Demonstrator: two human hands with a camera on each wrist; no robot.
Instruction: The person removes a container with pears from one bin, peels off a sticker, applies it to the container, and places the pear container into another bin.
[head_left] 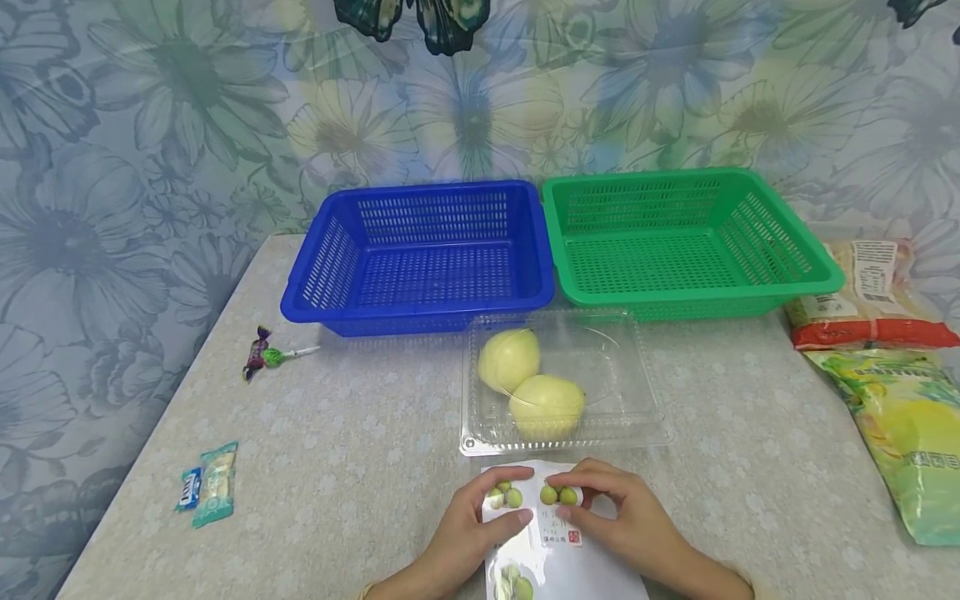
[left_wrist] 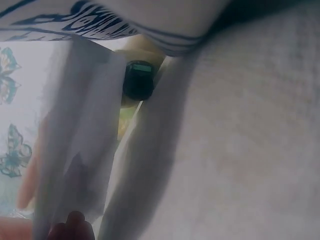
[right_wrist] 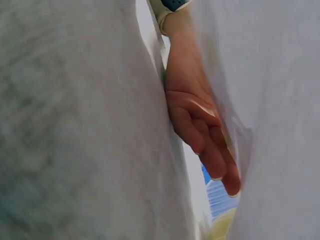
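Observation:
At the table's near edge stands a glossy white packet (head_left: 555, 575) printed with green round fruits and a small red stamp. My left hand (head_left: 468, 533) grips its left side near the top, thumb and forefinger apart on the printed face. On the right side my right hand (head_left: 637, 521) pinches the same packet between thumb and forefinger. The left wrist view shows the packet's pale side (left_wrist: 87, 125) close up, fingertips at its bottom. In the right wrist view the left hand (right_wrist: 195, 110) appears beside the white packet. Its contents are hidden.
Just beyond lies a clear plastic box (head_left: 615, 392) with two pale yellow-green fruits (head_left: 547, 407). Behind it stand a blue basket (head_left: 420, 317) and a green basket (head_left: 697, 296). Sweets (head_left: 217, 483) and a lollipop (head_left: 273, 357) lie left, a red-edged bag (head_left: 862, 308) and green bag (head_left: 900, 442) right.

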